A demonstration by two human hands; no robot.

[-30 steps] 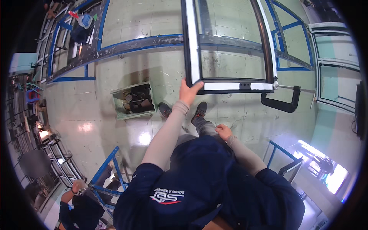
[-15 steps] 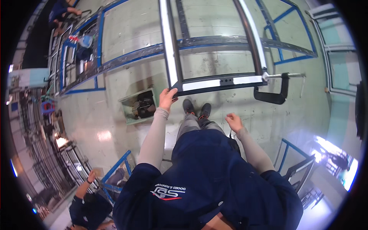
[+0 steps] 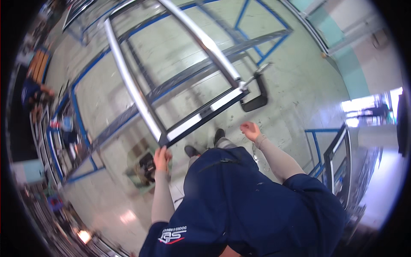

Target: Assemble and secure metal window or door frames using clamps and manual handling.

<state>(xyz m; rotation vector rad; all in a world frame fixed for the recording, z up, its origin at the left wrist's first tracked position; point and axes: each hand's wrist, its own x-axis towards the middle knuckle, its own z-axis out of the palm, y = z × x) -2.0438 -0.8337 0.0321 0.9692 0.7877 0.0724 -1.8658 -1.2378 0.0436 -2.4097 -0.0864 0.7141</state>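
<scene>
Window frame [image 3: 208, 111] ahead of both hands' fingers, lying across work stand [image 3: 180, 79]; near left corner at left fingers [image 3: 161, 155]. C-clamp [image 3: 263, 91] on near right corner, ahead of right fingers [image 3: 247, 127]. Bin [image 3: 136, 177] on floor [image 3: 306, 88], below-left of left fingers.

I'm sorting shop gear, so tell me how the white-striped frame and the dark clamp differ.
Size: the frame is far larger; the clamp is small beside it.
Shape: the frame is a long, four-sided outline, while the clamp is C-shaped.
Hands: the left hand is at the frame's near left corner; neither hand is at the clamp.
Shared: both show dark surfaces.
</scene>
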